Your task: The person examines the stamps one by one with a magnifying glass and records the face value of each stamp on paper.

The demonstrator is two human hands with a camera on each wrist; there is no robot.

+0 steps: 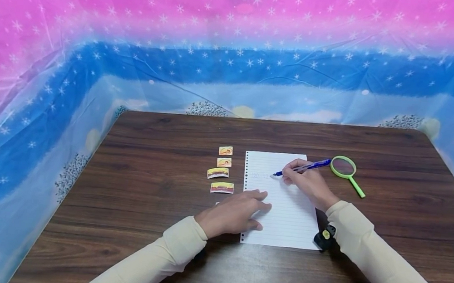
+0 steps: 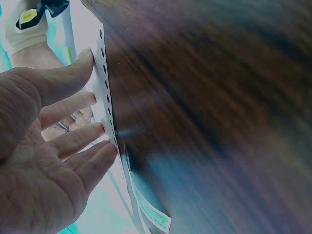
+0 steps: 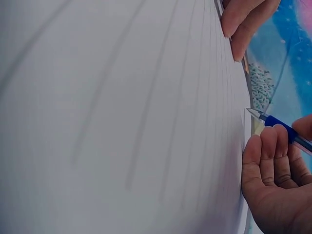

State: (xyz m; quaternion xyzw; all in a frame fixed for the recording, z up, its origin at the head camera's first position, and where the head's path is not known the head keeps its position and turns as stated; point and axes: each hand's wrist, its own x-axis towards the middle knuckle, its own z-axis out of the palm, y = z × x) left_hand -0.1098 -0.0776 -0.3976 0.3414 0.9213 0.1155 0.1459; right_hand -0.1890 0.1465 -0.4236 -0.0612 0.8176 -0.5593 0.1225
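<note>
A sheet of lined paper [image 1: 284, 227] with punched holes down its left edge lies on the table. My right hand [image 1: 308, 181] pinches a blue pen [image 1: 321, 163], its tip at the end of a short row of faint handwritten figures on the upper left lines. In the right wrist view the pen's pointed tip meets the page, and the curled fingers [image 3: 268, 156] rest by the sheet. My left hand [image 1: 234, 211] lies palm down with spread fingers, the fingertips on the sheet's left part. From the left wrist, the thumb and fingers [image 2: 80, 105] reach over the holed edge.
Several small yellow and red printed paper pieces [image 1: 222, 188] form a column left of the sheet; the edge of another peeks out by my left hand. A green magnifying glass [image 1: 347, 171] lies right of the paper. A patterned cloth [image 1: 217, 67] hangs behind the brown wooden table [image 1: 148, 152].
</note>
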